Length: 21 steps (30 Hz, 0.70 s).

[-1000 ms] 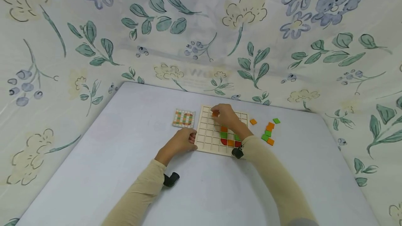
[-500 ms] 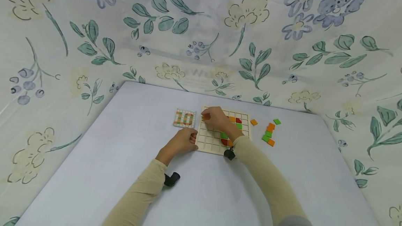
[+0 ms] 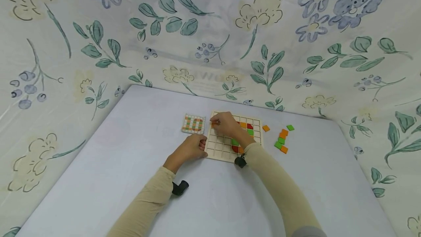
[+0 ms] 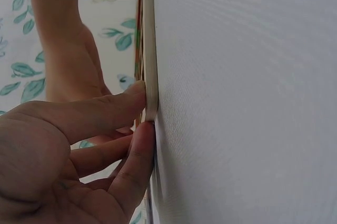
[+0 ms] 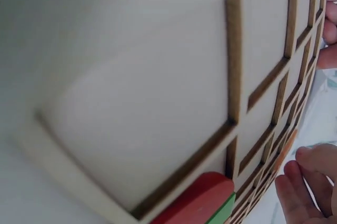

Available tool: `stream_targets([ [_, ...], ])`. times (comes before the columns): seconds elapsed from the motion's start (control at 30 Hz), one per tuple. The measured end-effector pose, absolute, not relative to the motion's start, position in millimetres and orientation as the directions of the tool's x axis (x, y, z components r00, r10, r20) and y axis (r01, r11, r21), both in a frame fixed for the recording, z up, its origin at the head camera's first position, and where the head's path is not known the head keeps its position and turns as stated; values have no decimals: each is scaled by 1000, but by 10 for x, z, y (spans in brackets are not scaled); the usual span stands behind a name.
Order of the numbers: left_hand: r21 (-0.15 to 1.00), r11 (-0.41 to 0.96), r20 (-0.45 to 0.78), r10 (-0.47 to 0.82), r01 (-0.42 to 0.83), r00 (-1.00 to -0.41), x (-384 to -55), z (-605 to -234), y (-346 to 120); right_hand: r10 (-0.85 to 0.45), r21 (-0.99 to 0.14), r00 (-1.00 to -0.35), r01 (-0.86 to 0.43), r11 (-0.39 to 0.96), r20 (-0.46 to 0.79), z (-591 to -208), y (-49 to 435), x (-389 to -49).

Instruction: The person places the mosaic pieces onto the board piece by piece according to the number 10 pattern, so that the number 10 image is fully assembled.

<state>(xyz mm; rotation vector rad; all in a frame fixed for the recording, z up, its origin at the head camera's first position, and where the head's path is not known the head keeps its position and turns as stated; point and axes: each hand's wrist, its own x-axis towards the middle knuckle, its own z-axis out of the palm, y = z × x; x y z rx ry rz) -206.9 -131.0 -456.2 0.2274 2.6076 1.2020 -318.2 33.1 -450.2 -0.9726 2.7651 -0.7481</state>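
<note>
The left hand (image 3: 190, 147) pinches the near left corner of a pale wooden grid board (image 3: 217, 145); in the left wrist view the thumb (image 4: 118, 108) lies on its upper side and a finger beneath. Over the board's far left part, the right hand (image 3: 226, 124) has its fingertips on an orange square tile (image 5: 286, 150) at a grid cell. The right wrist view shows that tile low against the board. Red, green and orange tiles sit in the board's right half, partly hidden by the right hand and forearm.
A small pattern card (image 3: 193, 124) with coloured squares lies left of the board. To the right are a lone orange tile (image 3: 266, 128), a green tile (image 3: 290, 127) and a loose cluster of green and orange tiles (image 3: 281, 140). A floral cloth backs the white table (image 3: 210, 196).
The right hand has moved left across the board with the orange tile, then lowered it slightly at the far left cells. The left hand stays at the board's corner.
</note>
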Motion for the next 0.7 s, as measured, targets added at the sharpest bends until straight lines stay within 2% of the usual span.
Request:
stream_targets([
  [0.37, 763, 646, -164, 249, 37, -954, -2068, -4551, -1273, -616, -500, -784, -562, 659, 69, -4440, 492, -3189],
  [0.7, 755, 656, -175, 230, 19, -957, -2065, -4571, -1281, -510, -559, -849, -493, 666, 140, -4368, 1204, -3292],
])
